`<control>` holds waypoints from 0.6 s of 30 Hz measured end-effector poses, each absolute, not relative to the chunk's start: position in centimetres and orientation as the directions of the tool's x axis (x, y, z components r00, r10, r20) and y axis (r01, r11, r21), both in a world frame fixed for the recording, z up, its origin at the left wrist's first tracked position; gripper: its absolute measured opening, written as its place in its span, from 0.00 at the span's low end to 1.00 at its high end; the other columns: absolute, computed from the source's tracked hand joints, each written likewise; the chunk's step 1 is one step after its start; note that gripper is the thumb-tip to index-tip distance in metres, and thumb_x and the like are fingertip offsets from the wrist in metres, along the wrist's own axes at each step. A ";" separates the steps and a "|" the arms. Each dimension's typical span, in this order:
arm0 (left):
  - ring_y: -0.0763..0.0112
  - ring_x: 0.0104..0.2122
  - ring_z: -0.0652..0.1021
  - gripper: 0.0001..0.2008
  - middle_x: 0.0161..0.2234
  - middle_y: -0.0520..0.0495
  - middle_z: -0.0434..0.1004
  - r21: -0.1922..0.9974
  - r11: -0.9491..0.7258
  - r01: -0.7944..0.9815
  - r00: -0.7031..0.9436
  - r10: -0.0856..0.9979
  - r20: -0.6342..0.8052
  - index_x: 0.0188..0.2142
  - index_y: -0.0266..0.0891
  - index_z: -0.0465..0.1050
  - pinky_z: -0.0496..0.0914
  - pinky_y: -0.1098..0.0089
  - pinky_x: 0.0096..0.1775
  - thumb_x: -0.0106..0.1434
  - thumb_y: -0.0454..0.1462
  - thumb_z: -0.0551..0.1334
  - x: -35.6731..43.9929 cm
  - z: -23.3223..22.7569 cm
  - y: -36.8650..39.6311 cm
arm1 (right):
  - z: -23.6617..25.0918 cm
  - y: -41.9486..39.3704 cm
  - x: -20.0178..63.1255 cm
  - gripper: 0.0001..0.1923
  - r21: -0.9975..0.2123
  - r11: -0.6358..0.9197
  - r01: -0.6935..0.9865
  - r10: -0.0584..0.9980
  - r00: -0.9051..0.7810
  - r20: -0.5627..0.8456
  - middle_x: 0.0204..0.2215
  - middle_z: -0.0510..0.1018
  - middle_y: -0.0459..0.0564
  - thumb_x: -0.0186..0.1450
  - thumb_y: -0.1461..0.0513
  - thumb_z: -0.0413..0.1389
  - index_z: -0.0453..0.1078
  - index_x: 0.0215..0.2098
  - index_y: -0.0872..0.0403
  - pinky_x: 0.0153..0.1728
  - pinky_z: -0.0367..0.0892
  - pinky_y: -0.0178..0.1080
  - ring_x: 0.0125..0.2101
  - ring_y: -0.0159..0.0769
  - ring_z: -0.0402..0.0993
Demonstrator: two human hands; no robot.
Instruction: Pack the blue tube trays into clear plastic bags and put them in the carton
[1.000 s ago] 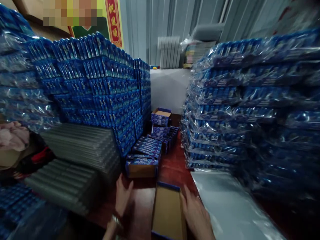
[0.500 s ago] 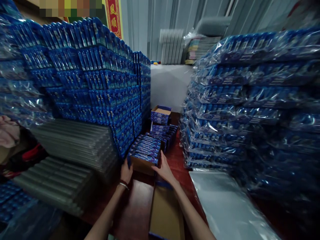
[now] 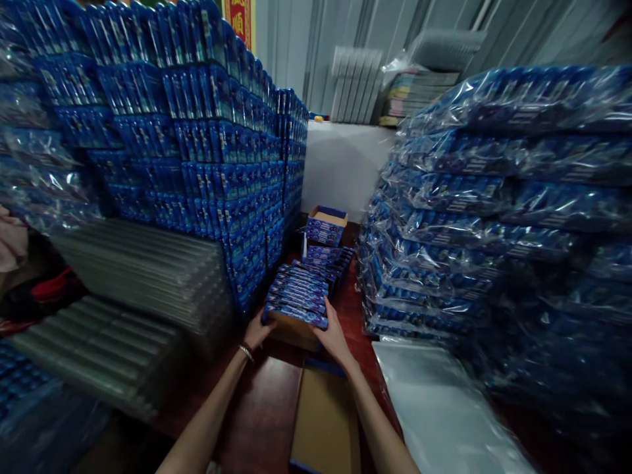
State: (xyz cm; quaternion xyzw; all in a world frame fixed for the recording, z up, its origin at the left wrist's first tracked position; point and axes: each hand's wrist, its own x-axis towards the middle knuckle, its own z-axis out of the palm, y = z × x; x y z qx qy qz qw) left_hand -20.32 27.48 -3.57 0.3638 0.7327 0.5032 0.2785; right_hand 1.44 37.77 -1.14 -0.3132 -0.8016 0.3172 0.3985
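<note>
Ahead of me, a row of blue printed flat packs (image 3: 299, 293) sits tilted at an open cardboard box (image 3: 291, 331), whose brown front wall shows below them. My left hand (image 3: 257, 331), with a bracelet at the wrist, is closed on the row's near left corner. At the near right corner, my right hand (image 3: 333, 334) grips the same row, thumb at the front and fingers along the side. Its far fingers are partly hidden by the packs. Closer to me lies an open shallow box (image 3: 326, 418) with a brown inside and blue edges.
Tall stacks of blue packs (image 3: 232, 151) rise at left; plastic-wrapped bundles (image 3: 444, 197) rise at right. Ribbed clear plastic trays (image 3: 143, 270) lie at left, clear plastic bags (image 3: 444, 401) at right. Behind are more filled boxes (image 3: 326, 260) and a blue box (image 3: 326, 224) on the red-brown table (image 3: 261, 408).
My hands have closed in on the row of packs, which now stands higher against the box's front wall. The view has shifted slightly.
</note>
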 end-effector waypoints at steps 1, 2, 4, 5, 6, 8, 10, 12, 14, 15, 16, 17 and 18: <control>0.58 0.49 0.75 0.29 0.48 0.43 0.76 0.945 0.208 0.252 -0.563 0.826 -0.032 0.54 0.37 0.67 0.67 0.62 0.51 0.52 0.37 0.65 -20.2 -3.5 27.4 | -1.1 37.6 1.6 0.41 -0.755 0.602 0.259 0.760 -0.475 0.443 0.60 0.57 0.58 0.56 0.61 0.56 0.45 0.65 0.50 0.58 0.56 0.50 0.59 0.44 0.57; 0.57 0.50 0.74 0.29 0.48 0.43 0.76 0.948 0.193 0.252 -0.547 0.836 -0.025 0.54 0.36 0.67 0.67 0.61 0.52 0.51 0.38 0.66 -20.1 -3.4 27.4 | -1.2 37.5 1.8 0.40 -0.750 0.604 0.268 0.764 -0.465 0.449 0.60 0.58 0.58 0.56 0.61 0.56 0.46 0.64 0.50 0.58 0.56 0.51 0.59 0.44 0.57; 0.55 0.51 0.73 0.31 0.49 0.42 0.75 0.953 0.171 0.249 -0.524 0.852 -0.016 0.53 0.35 0.68 0.65 0.59 0.53 0.49 0.40 0.67 -20.0 -3.3 27.5 | -1.2 37.1 1.9 0.39 -0.746 0.606 0.277 0.770 -0.439 0.462 0.60 0.59 0.58 0.56 0.60 0.56 0.49 0.64 0.51 0.58 0.56 0.50 0.59 0.44 0.57; 0.55 0.51 0.72 0.32 0.50 0.41 0.75 0.956 0.160 0.245 -0.512 0.859 -0.012 0.53 0.35 0.68 0.65 0.59 0.54 0.48 0.40 0.68 -20.1 -3.2 27.5 | -1.3 36.9 2.0 0.39 -0.749 0.603 0.275 0.775 -0.423 0.468 0.59 0.59 0.57 0.56 0.60 0.56 0.49 0.63 0.51 0.59 0.56 0.50 0.59 0.44 0.57; 0.55 0.52 0.72 0.33 0.51 0.41 0.74 0.959 0.150 0.242 -0.500 0.866 -0.009 0.53 0.35 0.68 0.64 0.59 0.55 0.48 0.41 0.68 -20.1 -3.2 27.6 | -1.3 36.8 2.1 0.38 -0.757 0.595 0.270 0.783 -0.405 0.472 0.59 0.60 0.57 0.56 0.61 0.55 0.50 0.63 0.51 0.59 0.56 0.50 0.59 0.44 0.57; 0.55 0.52 0.72 0.36 0.52 0.40 0.73 0.963 0.136 0.234 -0.471 0.882 -0.011 0.54 0.34 0.67 0.64 0.59 0.55 0.45 0.43 0.69 -20.3 -3.0 27.5 | -1.2 36.8 2.5 0.37 -0.786 0.565 0.251 0.808 -0.359 0.467 0.59 0.61 0.56 0.55 0.61 0.54 0.51 0.63 0.52 0.58 0.56 0.49 0.58 0.43 0.59; 0.56 0.53 0.71 0.39 0.53 0.40 0.72 0.981 0.102 0.167 -0.356 0.934 -0.037 0.55 0.35 0.66 0.64 0.59 0.55 0.43 0.44 0.71 -20.7 -2.9 26.9 | -1.1 37.0 3.1 0.36 -0.826 0.515 0.227 0.844 -0.300 0.444 0.58 0.63 0.57 0.55 0.61 0.54 0.52 0.62 0.53 0.57 0.58 0.50 0.57 0.43 0.62; 0.57 0.54 0.71 0.38 0.54 0.41 0.71 0.997 0.072 0.008 -0.163 0.984 -0.070 0.56 0.38 0.65 0.64 0.58 0.55 0.46 0.47 0.69 -21.3 -2.8 26.3 | -1.0 37.2 4.0 0.36 -0.864 0.459 0.209 0.882 -0.227 0.413 0.56 0.65 0.59 0.55 0.60 0.54 0.53 0.61 0.56 0.56 0.59 0.50 0.55 0.44 0.64; 0.60 0.55 0.70 0.35 0.56 0.41 0.68 0.984 0.077 -0.161 -0.079 0.993 -0.090 0.59 0.42 0.62 0.64 0.57 0.55 0.55 0.53 0.61 -21.9 -2.6 26.2 | -1.0 37.2 4.7 0.38 -0.886 0.418 0.201 0.905 -0.179 0.386 0.56 0.66 0.61 0.56 0.57 0.55 0.52 0.62 0.57 0.55 0.60 0.50 0.54 0.44 0.65; 0.61 0.55 0.70 0.34 0.58 0.42 0.65 0.976 0.078 -0.205 -0.123 0.987 -0.105 0.60 0.44 0.60 0.64 0.57 0.55 0.59 0.56 0.55 -22.1 -2.6 26.5 | -1.0 37.2 4.9 0.38 -0.891 0.408 0.198 0.909 -0.177 0.377 0.56 0.66 0.61 0.56 0.56 0.56 0.51 0.62 0.58 0.56 0.59 0.49 0.55 0.44 0.64; 0.62 0.57 0.68 0.33 0.60 0.42 0.62 0.972 0.074 -0.225 -0.204 0.971 -0.121 0.62 0.45 0.56 0.63 0.56 0.55 0.62 0.57 0.48 -22.2 -2.5 27.1 | -1.1 37.2 5.0 0.39 -0.896 0.401 0.193 0.911 -0.188 0.367 0.57 0.65 0.61 0.56 0.55 0.56 0.50 0.63 0.58 0.56 0.59 0.49 0.55 0.44 0.64; 0.62 0.58 0.66 0.34 0.62 0.42 0.57 0.972 0.064 -0.224 -0.292 0.948 -0.130 0.63 0.45 0.52 0.62 0.55 0.55 0.63 0.57 0.42 -22.2 -2.4 28.0 | -1.2 37.1 5.1 0.40 -0.900 0.393 0.187 0.912 -0.206 0.355 0.57 0.64 0.61 0.56 0.54 0.56 0.48 0.63 0.57 0.56 0.59 0.49 0.56 0.44 0.63; 0.62 0.60 0.63 0.34 0.64 0.43 0.53 0.976 0.050 -0.210 -0.365 0.922 -0.126 0.65 0.46 0.48 0.61 0.54 0.56 0.64 0.56 0.39 -22.1 -2.2 29.1 | -1.3 37.0 5.0 0.41 -0.905 0.385 0.180 0.912 -0.222 0.344 0.58 0.63 0.61 0.57 0.53 0.56 0.48 0.63 0.57 0.57 0.58 0.49 0.56 0.44 0.63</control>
